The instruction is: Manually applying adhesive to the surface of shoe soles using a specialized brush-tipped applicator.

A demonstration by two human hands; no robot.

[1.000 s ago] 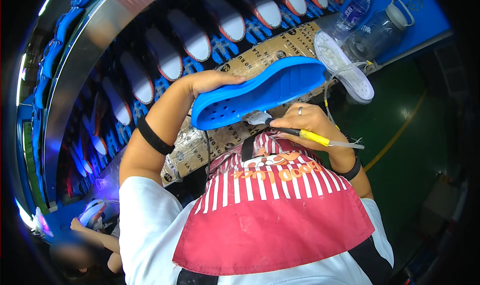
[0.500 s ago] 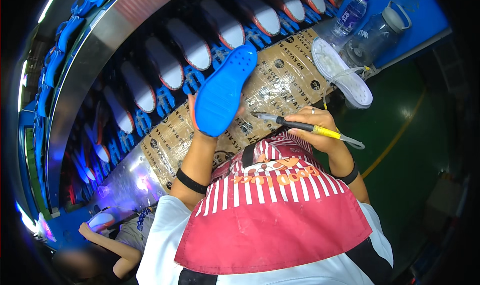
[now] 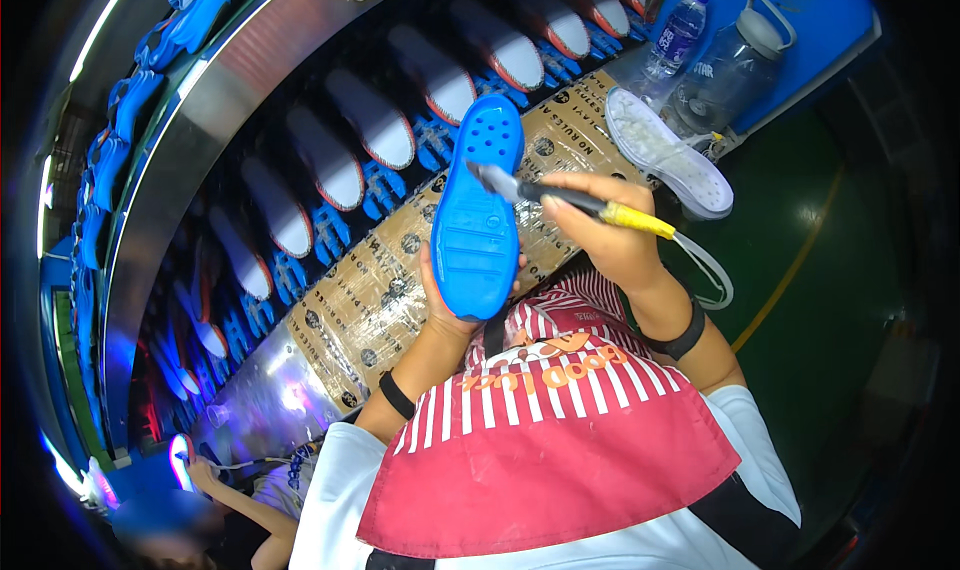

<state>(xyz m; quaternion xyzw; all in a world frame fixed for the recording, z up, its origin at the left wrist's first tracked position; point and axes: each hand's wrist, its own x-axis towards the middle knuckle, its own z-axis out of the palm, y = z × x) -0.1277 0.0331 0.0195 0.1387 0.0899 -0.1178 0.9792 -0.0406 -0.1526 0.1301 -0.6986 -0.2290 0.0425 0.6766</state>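
Observation:
My left hand grips the heel end of a blue shoe sole mould, held upright with its toe end pointing away from me. My right hand holds a brush with a yellow handle; its bristle tip touches the upper right face of the blue piece. A white cord loop hangs from the brush's end. A red and white striped apron covers my chest below both hands.
A curved conveyor carries several white shoe soles on blue holders. A cardboard-wrapped ledge runs in front of it. A white sole, a water bottle and a clear jug stand at the right. Another person works at lower left.
My left hand has turned the blue piece from lying across to upright and drawn it closer. My right hand has lifted the brush up to its face.

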